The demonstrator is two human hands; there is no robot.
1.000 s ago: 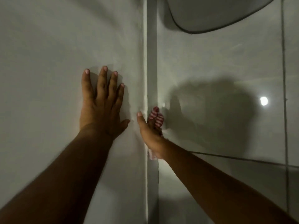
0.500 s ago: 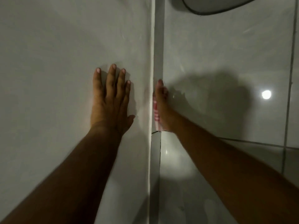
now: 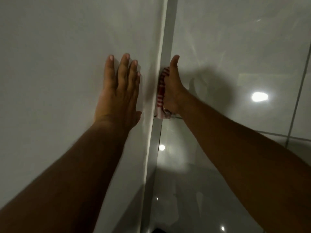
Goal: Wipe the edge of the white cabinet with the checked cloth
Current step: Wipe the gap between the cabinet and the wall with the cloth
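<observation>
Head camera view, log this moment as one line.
left hand flat on cabinet face | right hand pressing checked cloth on cabinet edge

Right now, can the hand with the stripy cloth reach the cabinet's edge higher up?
Probably yes. The right hand already presses the checked cloth against the cabinet edge, and nothing blocks the edge above. The left hand lies flat on the cabinet face, out of the way.

Both bare forearms are reaching forward, one on each side of the cabinet edge (image 3: 158, 81). The left hand (image 3: 118, 91) is lying flat and spread just left of that edge, fingers pointing up and the thumb tucked low. The right hand (image 3: 173, 86) is pressing against the right side of the edge, thumb extended upward, closed around the checked cloth (image 3: 160, 96).
</observation>
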